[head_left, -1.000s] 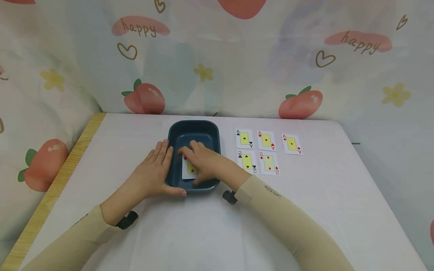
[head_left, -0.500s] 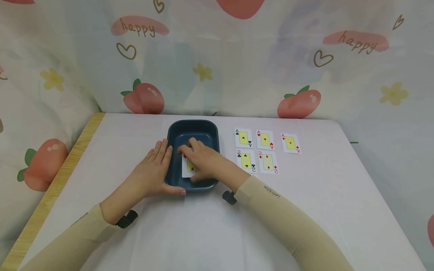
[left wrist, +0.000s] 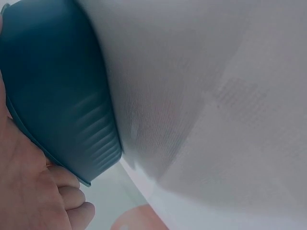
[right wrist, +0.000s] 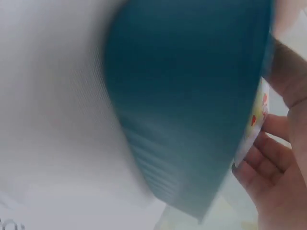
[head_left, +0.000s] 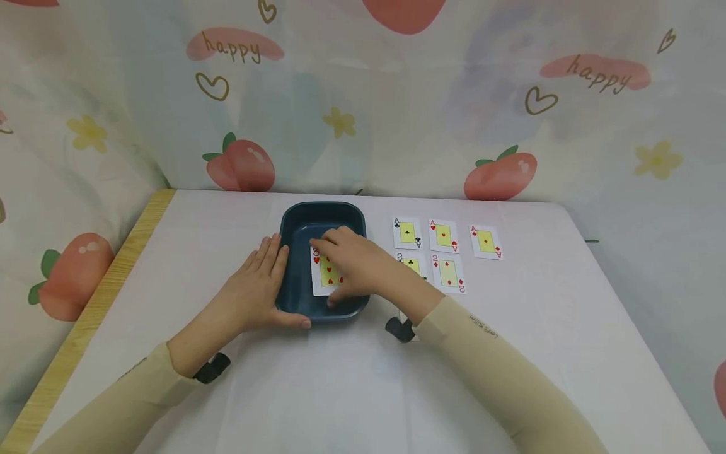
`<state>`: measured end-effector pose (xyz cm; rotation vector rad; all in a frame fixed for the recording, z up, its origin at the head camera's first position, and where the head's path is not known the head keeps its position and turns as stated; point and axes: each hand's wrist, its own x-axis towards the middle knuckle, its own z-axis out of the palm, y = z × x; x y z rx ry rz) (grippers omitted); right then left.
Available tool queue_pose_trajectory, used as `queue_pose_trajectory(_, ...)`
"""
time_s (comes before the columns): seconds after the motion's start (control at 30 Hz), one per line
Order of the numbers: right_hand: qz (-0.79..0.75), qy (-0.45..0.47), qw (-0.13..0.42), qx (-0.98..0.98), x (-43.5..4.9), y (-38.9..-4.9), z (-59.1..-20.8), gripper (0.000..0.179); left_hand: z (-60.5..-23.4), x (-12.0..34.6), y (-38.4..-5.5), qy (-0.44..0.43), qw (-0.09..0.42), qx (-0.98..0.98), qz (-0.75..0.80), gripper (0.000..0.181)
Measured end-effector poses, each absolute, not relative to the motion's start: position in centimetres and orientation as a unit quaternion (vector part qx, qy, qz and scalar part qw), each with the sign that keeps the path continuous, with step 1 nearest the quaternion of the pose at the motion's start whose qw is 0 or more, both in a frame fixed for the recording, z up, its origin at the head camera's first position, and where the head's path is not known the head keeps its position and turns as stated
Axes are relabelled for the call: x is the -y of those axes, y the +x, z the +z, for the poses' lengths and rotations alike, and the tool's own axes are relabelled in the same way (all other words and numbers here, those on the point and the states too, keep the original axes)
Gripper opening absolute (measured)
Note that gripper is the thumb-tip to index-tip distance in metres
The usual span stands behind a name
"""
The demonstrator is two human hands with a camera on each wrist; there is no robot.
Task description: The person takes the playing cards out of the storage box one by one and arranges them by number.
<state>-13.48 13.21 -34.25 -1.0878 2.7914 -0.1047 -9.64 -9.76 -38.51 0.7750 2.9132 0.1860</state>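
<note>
A dark blue rectangular tray (head_left: 295,302) stands on the white-covered table. My left hand (head_left: 249,290) lies flat along its left side with straight fingers, the thumb at the front rim. Over the tray, my right hand (head_left: 357,265) pinches a hearts playing card (head_left: 326,277) with a yellow centre; the hand covers the card's right side. In the right wrist view, the card (right wrist: 256,117) is lifted to the tray's rim, with several fingers behind it. From the left wrist, the tray's outer wall (left wrist: 53,81) shows beside the hand (left wrist: 29,187).
To the tray's right lie face-up cards: ace of clubs (head_left: 407,232), ace of hearts (head_left: 443,236) and ace of diamonds (head_left: 485,241) behind, two of clubs (head_left: 411,263) and two of diamonds (head_left: 449,273) in front. My right forearm partly hides the two of clubs. A patterned cloth (head_left: 397,113) hangs behind.
My right hand has moved slightly right with the hearts card, and more of the card's face now shows. The left hand and the tray have kept their places.
</note>
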Motion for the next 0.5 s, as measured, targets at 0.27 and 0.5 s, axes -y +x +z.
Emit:
queue_pose_trajectory(0.27, -0.075, -0.338, 0.065, -0.936, -15.6, -12.7, -31.6, 0.114, -38.4, 9.5, -9.5, 0.249, 0.058, -0.965, 0.064, 0.145)
queue_pose_trajectory(0.5, -0.092, -0.316, 0.071, -0.941, -18.5, -11.8, -30.7, 0.107, -38.6, 9.5, -9.5, 0.246, 0.054, -0.966, 0.064, 0.148)
